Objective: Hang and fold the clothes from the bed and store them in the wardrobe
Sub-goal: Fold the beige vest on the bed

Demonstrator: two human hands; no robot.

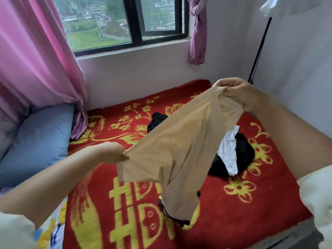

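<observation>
A tan garment hangs stretched in the air above the bed. My left hand pinches its lower left edge. Higher and further right, my right hand grips its top corner. The cloth sags between them and its lowest part trails down to the blanket. Behind it on the red and yellow blanket lies a pile of black clothes with a white piece on top. Another dark item peeks out under the tan cloth's bottom end.
A blue pillow leans at the bed's left side under a pink curtain. The window is behind the bed. A black strap or pole hangs along the right wall, and a purple knotted curtain hangs by the window.
</observation>
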